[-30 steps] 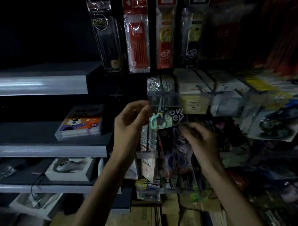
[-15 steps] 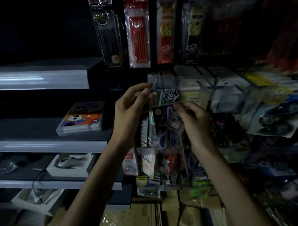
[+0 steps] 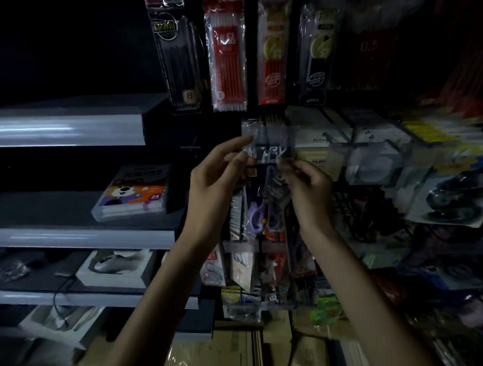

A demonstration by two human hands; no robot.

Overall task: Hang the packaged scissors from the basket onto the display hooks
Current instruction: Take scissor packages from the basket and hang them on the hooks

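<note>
My left hand [image 3: 215, 189] and right hand [image 3: 310, 191] both pinch the scissors pack [image 3: 265, 212] top, up by the hook tag [image 3: 270, 133]

Crowded hooks [image 3: 344, 144] ahead — shelf [image 3: 66, 129] gaps left

Head camera, forward, close to packaged scissors [image 3: 263, 209]

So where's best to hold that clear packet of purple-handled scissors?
Pinch the flat printed header card at its two side edges, from left and right, as the left hand and right hand do. The clear scissors packet hangs upright, leaving the header's middle free for hanging.
</note>
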